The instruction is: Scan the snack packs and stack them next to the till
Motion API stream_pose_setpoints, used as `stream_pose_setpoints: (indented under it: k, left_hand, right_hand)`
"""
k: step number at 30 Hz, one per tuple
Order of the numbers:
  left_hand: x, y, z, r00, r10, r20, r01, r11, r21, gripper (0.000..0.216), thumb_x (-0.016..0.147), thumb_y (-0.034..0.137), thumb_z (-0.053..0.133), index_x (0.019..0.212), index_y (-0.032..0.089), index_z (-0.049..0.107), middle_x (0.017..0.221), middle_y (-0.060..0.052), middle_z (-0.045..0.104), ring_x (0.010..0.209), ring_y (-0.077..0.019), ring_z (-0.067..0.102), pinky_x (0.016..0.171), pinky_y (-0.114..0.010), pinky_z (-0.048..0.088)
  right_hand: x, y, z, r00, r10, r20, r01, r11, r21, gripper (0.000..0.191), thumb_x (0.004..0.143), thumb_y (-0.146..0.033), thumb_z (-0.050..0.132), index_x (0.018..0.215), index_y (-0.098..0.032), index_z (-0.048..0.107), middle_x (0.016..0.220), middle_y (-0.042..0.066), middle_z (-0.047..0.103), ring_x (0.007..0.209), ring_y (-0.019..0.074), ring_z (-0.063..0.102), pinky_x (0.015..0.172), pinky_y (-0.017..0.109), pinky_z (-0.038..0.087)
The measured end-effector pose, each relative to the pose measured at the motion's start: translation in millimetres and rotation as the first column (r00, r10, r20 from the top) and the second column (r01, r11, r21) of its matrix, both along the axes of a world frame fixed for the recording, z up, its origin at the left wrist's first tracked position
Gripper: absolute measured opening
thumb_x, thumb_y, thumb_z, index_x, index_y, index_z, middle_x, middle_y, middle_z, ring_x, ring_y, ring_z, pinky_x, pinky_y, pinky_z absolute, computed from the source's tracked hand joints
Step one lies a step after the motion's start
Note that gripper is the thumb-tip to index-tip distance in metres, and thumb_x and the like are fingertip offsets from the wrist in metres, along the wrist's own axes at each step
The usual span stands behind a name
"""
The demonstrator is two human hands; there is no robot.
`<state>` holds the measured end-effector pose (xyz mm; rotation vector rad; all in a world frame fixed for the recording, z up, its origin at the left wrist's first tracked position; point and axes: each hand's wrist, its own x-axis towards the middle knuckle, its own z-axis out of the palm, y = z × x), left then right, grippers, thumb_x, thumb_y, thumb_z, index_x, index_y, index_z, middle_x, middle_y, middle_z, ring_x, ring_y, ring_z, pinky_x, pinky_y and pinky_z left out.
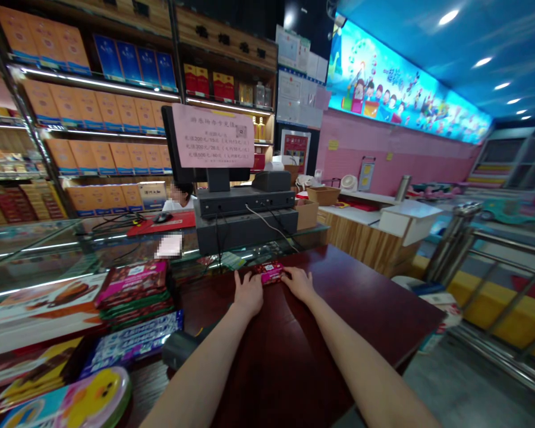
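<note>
Both my arms reach forward over a dark red wooden counter [348,309]. My left hand [248,292] and my right hand [299,282] lie on the counter with fingers curled round the two ends of a small pink-red packet [271,273]. The packet rests flat on the counter, just in front of the black cash register base [245,229]. A monitor on the register carries a pink paper notice [213,135].
Stacks of chocolate bars and snack packs [134,291] fill the counter's left side beside a glass display case [40,249]. A person sits behind the register before shelves of boxed goods [93,107]. To the right are a wooden desk [370,238] and metal railings [494,261].
</note>
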<state>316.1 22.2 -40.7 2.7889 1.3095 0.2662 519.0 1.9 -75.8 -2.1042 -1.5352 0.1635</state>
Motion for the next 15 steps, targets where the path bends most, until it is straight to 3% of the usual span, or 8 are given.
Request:
stream_pose_setpoints:
  k: [8, 15]
  left_hand:
    - [0.9, 3.7, -1.6, 1.000, 0.008, -0.019, -0.009, 1.000, -0.012, 0.048, 0.091, 0.014, 0.036, 0.136, 0.012, 0.052, 0.140, -0.016, 0.060, 0.144, -0.0336, 0.038, 0.120, -0.068, 0.006]
    - [-1.5, 2.6, -4.0, 0.999, 0.023, -0.029, -0.023, 1.000, 0.006, 0.048, 0.091, 0.017, 0.037, 0.137, 0.012, 0.053, 0.142, -0.016, 0.058, 0.139, -0.0341, 0.044, 0.119, -0.069, 0.007]
  right_hand:
    - [-3.8, 0.1, 1.2, 0.999, -0.031, 0.026, 0.031, 0.999, -0.010, 0.036, 0.094, -0.032, 0.055, 0.129, -0.030, 0.064, 0.136, 0.009, 0.064, 0.130, 0.0293, 0.053, 0.113, 0.067, 0.021]
    - [-7.3, -0.6, -0.2, 0.999, -0.041, 0.035, 0.042, 0.999, -0.026, 0.039, 0.095, -0.029, 0.053, 0.133, -0.028, 0.061, 0.144, 0.009, 0.058, 0.140, 0.0289, 0.044, 0.115, 0.066, 0.020]
